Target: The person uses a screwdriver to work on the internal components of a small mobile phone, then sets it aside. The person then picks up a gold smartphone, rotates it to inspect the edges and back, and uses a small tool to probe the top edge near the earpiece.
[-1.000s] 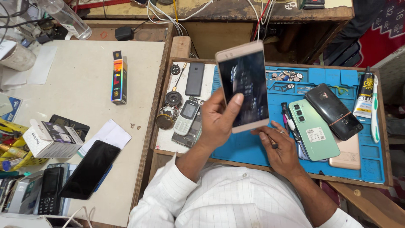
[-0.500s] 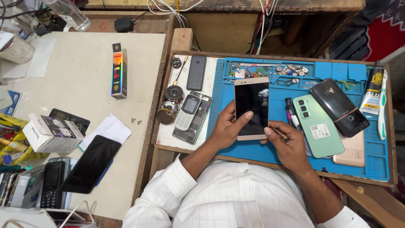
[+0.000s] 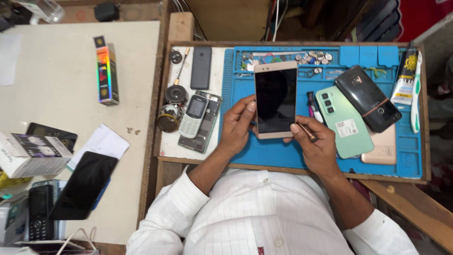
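A rose-gold smartphone (image 3: 275,99) with a dark screen lies face up over the blue work mat (image 3: 283,156). My left hand (image 3: 237,123) grips its lower left edge, thumb on the side. My right hand (image 3: 317,147) is at the phone's lower right corner and pinches a thin tool (image 3: 307,131) whose tip touches the edge. Both sleeves are white.
To the right lie a green phone (image 3: 343,122), a black phone (image 3: 368,98) and a pink phone back (image 3: 383,146). A glue tube (image 3: 406,78) stands at the far right. Small keypad phones (image 3: 194,117) and round parts sit left of the mat. Several boxes and phones lie on the left table.
The phone came down from near the camera to just above the mat. My right hand moved to its lower right corner with the tool.
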Tool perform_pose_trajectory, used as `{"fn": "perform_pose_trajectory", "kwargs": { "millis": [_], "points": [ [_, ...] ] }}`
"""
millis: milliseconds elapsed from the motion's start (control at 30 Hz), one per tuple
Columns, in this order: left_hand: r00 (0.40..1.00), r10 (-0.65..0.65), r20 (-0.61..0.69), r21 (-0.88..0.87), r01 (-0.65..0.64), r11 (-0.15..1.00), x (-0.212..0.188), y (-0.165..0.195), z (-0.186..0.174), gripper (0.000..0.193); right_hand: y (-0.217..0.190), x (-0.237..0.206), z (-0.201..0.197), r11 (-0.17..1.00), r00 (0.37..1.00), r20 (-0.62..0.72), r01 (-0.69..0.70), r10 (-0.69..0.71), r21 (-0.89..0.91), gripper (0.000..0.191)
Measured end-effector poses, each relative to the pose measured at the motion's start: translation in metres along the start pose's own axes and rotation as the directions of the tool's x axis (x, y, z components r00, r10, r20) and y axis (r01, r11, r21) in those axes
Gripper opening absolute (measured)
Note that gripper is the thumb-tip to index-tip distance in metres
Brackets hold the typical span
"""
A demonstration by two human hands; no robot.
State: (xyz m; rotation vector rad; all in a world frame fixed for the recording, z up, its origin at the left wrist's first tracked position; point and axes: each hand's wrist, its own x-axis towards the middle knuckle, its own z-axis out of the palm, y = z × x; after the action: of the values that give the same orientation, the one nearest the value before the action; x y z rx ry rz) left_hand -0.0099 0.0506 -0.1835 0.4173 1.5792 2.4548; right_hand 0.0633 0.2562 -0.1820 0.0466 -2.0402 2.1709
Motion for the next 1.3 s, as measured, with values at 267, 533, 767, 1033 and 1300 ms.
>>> {"fn": "perform_pose_trajectory", "kwargs": {
  "millis": [267, 533, 767, 1033, 1300],
  "points": [
    [0.999, 0.028, 0.037, 0.025, -0.029, 0.999, -0.004, 0.006, 0.001, 0.039, -0.005, 0.000, 0.000, 0.998, 0.999, 0.014, 0.044, -0.043, -0.036, 0.027],
    [0.997, 0.063, 0.052, 0.063, -0.067, 0.996, -0.005, 0.003, 0.000, 0.037, -0.005, -0.004, -0.001, 0.998, 0.999, 0.018, 0.039, -0.038, -0.047, 0.026],
    [0.996, 0.070, 0.061, 0.066, -0.074, 0.995, -0.004, 0.004, 0.000, 0.038, -0.005, -0.004, -0.003, 0.996, 0.998, 0.040, 0.056, -0.054, -0.071, 0.027],
    [0.995, 0.084, 0.052, 0.066, -0.087, 0.994, -0.006, 0.002, 0.001, 0.037, -0.013, -0.003, 0.000, 0.999, 0.999, 0.042, 0.034, -0.033, -0.019, 0.027],
    [0.997, 0.065, 0.031, 0.065, -0.067, 0.996, -0.008, 0.002, 0.002, 0.037, -0.018, -0.006, -0.001, 1.000, 0.999, 0.041, 0.008, -0.008, 0.003, 0.026]
  ]
}}
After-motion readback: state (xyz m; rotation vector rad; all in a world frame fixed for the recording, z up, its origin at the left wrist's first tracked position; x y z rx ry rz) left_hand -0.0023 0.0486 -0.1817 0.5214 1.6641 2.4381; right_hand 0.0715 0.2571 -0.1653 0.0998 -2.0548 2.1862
